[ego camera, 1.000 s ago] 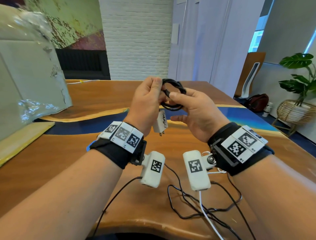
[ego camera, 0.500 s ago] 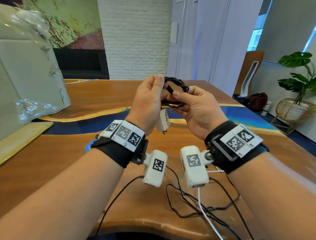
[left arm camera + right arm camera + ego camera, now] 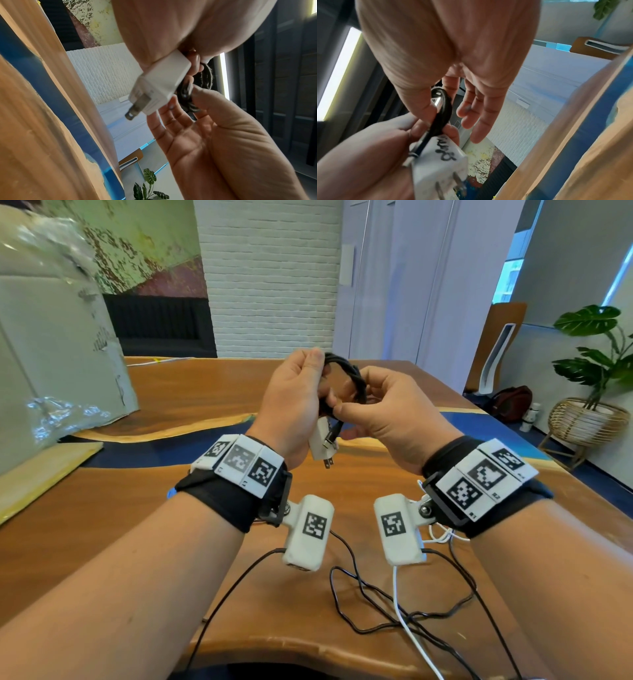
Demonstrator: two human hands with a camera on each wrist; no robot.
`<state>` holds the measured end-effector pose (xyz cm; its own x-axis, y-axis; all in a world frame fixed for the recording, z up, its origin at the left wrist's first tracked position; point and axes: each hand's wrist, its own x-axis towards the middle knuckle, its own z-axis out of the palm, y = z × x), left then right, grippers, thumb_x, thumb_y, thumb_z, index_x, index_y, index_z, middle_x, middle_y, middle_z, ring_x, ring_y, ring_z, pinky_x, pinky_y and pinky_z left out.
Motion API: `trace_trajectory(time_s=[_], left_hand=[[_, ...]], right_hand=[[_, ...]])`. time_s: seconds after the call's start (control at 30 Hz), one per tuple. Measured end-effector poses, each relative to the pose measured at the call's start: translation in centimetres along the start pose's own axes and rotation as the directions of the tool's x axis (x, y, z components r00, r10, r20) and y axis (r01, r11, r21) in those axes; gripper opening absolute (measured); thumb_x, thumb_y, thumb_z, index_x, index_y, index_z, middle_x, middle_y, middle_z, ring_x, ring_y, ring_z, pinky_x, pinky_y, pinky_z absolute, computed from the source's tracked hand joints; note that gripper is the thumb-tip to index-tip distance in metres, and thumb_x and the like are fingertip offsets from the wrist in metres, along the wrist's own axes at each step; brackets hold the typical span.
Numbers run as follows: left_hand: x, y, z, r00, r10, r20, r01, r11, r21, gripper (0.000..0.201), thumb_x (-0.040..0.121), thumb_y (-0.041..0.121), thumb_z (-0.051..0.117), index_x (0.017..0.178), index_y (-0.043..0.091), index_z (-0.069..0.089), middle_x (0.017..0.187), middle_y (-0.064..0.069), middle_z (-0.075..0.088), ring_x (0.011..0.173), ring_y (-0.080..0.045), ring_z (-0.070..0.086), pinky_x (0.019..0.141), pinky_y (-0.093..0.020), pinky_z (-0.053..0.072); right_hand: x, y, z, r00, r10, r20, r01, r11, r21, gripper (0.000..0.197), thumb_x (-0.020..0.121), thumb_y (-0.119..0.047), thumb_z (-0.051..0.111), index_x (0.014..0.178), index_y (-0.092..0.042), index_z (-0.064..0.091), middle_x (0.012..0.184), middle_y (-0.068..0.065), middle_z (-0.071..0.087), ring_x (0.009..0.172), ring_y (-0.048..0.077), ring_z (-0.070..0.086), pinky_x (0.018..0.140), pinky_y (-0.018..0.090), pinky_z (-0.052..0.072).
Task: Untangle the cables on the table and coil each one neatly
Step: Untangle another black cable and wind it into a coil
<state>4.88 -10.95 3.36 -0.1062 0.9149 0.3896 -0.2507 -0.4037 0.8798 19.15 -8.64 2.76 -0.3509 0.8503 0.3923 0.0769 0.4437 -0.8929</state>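
Note:
A black cable coil (image 3: 346, 368) is held up over the table between both hands. My left hand (image 3: 318, 378) grips its left side, and a white plug adapter (image 3: 319, 444) hangs below that hand. My right hand (image 3: 352, 395) pinches the coil's lower right part between thumb and forefinger, its other fingers loosely straight. The cable's metal-tipped end (image 3: 329, 441) hangs beside the adapter. In the left wrist view the adapter (image 3: 161, 83) sticks out in front of the coil (image 3: 187, 94). In the right wrist view the thumb presses the black cable (image 3: 443, 108) above the adapter (image 3: 440, 162).
Loose black cables (image 3: 373, 601) and a white cable (image 3: 409, 628) lie tangled on the wooden table (image 3: 191, 392) near its front edge, under my wrists. A wrapped cardboard box (image 3: 51, 344) stands at the left. A potted plant (image 3: 596, 392) is off to the right.
My right thumb and forefinger have slid from the coil's middle down to its lower edge. The cable's end now hangs beside the adapter. Both hands stayed raised.

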Motion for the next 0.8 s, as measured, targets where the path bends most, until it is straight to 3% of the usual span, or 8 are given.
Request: trace_trajectory(time_s=[0.1, 0.2, 0.3, 0.37, 0.47, 0.57, 0.7, 0.8], left_hand=[[-0.4, 0.2, 0.2, 1.000, -0.028, 0.009, 0.028, 0.999, -0.044, 0.030, 0.112, 0.026, 0.034, 0.089, 0.012, 0.047, 0.050, 0.011, 0.053, 0.049, -0.009, 0.054, 0.058, -0.031, 0.050], [-0.8, 0.1, 0.5, 0.999, -0.040, 0.029, 0.042, 0.996, -0.076, 0.031, 0.113, 0.026, 0.033, 0.089, 0.011, 0.047, 0.051, 0.009, 0.055, 0.052, -0.011, 0.057, 0.064, -0.041, 0.054], [-0.8, 0.2, 0.7, 1.000, -0.022, 0.017, 0.023, 0.997, -0.074, 0.033, 0.113, 0.026, 0.032, 0.087, 0.010, 0.047, 0.052, 0.006, 0.048, 0.053, -0.013, 0.053, 0.055, -0.038, 0.055], [-0.6, 0.1, 0.6, 1.000, -0.016, -0.011, 0.016, 0.998, -0.062, 0.035, 0.113, 0.025, 0.033, 0.086, 0.009, 0.047, 0.054, 0.003, 0.045, 0.056, -0.015, 0.050, 0.056, -0.034, 0.054], [-0.5, -0.1, 0.6, 1.000, -0.003, -0.026, 0.003, 1.000, -0.030, 0.036, 0.112, 0.026, 0.034, 0.084, 0.011, 0.051, 0.057, 0.003, 0.046, 0.064, -0.017, 0.050, 0.076, -0.040, 0.052], [-0.3, -0.2, 0.7, 0.998, 0.030, -0.053, -0.028, 0.999, 0.029, 0.038, 0.112, 0.026, 0.033, 0.082, 0.013, 0.053, 0.055, 0.008, 0.056, 0.062, -0.013, 0.055, 0.071, -0.032, 0.051], [0.2, -0.5, 0.6, 0.993, 0.042, -0.108, -0.039, 0.999, 0.028, 0.036, 0.112, 0.026, 0.037, 0.084, 0.010, 0.052, 0.066, -0.007, 0.053, 0.054, -0.014, 0.051, 0.055, -0.029, 0.048], [0.6, -1.0, 0.0, 0.990, 0.029, -0.135, -0.028, 1.000, 0.009, 0.033, 0.110, 0.030, 0.040, 0.087, 0.010, 0.052, 0.070, -0.009, 0.048, 0.057, -0.017, 0.048, 0.067, -0.041, 0.047]], right_hand=[[0.1, 0.2, 0.3, 1.000, -0.022, -0.016, 0.020, 0.996, -0.091, 0.019, 0.094, -0.009, 0.072, 0.108, 0.000, 0.064, 0.102, 0.024, 0.070, 0.085, 0.038, 0.074, 0.069, 0.053, 0.064], [0.2, 0.4, 0.4, 0.983, -0.133, -0.125, 0.102, 0.969, -0.224, 0.015, 0.092, -0.014, 0.076, 0.098, -0.005, 0.066, 0.087, 0.015, 0.073, 0.068, 0.028, 0.074, 0.063, 0.042, 0.064], [0.2, 0.8, 0.6, 0.947, -0.230, -0.226, 0.157, 0.942, -0.298, 0.013, 0.088, -0.017, 0.079, 0.088, -0.016, 0.066, 0.077, 0.004, 0.071, 0.060, 0.021, 0.069, 0.058, 0.034, 0.061], [0.3, 1.2, 0.6, 0.922, -0.289, -0.258, 0.195, 0.921, -0.337, 0.013, 0.088, -0.015, 0.078, 0.089, -0.022, 0.067, 0.078, -0.002, 0.071, 0.064, 0.018, 0.069, 0.064, 0.034, 0.061], [0.4, 1.5, 0.7, 0.865, -0.435, -0.251, 0.283, 0.835, -0.472, 0.008, 0.090, -0.012, 0.074, 0.094, -0.018, 0.072, 0.079, -0.005, 0.070, 0.072, 0.011, 0.065, 0.070, 0.029, 0.057], [0.5, 1.6, 1.1, 0.811, -0.528, -0.252, 0.339, 0.776, -0.532, 0.004, 0.090, -0.011, 0.075, 0.092, -0.013, 0.073, 0.073, -0.009, 0.065, 0.070, 0.012, 0.059, 0.067, 0.023, 0.052], [0.4, 1.8, 1.8, 0.881, -0.341, -0.329, 0.231, 0.915, -0.331, 0.007, 0.085, -0.015, 0.080, 0.087, -0.017, 0.073, 0.076, -0.009, 0.072, 0.074, 0.011, 0.072, 0.074, 0.033, 0.061], [-0.2, 1.5, 2.3, 0.957, -0.092, -0.274, 0.102, 0.995, 0.024, 0.013, 0.084, -0.015, 0.083, 0.087, -0.007, 0.072, 0.085, 0.012, 0.078, 0.081, 0.028, 0.077, 0.078, 0.049, 0.063]])
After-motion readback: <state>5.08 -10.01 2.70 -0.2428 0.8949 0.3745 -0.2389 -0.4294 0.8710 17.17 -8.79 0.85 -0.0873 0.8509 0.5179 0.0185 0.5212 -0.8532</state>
